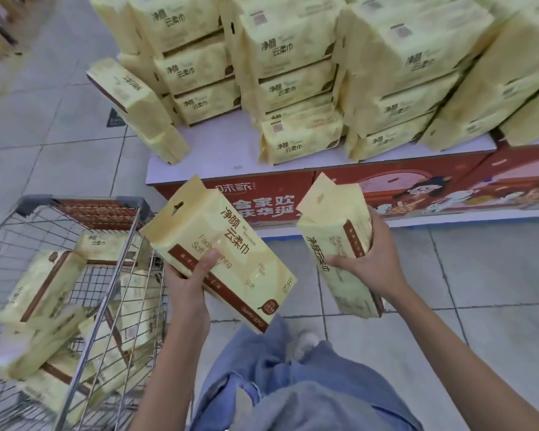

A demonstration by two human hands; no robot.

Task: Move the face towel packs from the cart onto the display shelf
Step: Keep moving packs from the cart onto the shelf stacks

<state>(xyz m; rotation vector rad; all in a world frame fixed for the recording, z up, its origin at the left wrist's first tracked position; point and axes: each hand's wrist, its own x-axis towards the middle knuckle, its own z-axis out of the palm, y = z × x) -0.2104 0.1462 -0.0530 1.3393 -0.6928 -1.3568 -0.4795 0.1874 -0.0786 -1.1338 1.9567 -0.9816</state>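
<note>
Far left: the wire cart stands on the tiled floor, with several yellow face towel packs lying jumbled in its basket.

Left of centre: your left hand grips one pack by its long left edge. The thumb is pressed on the printed face and the fingers are hidden beneath. The pack lies tilted above and to the right of the hand, with its hang-tab end toward the display shelf.

Right of centre: your right hand grips a second pack from its right side, thumb across the near face and fingers curled round the far side. This pack stands nearly upright, tab end up, to the left of the hand. The two held packs are near each other but apart, both in the air in front of the shelf's red front panel.

Top, centre to right: the shelf's white top carries stacked packs in several columns. One leaning pack overhangs its left corner, and a single pack lies near the front edge.
</note>
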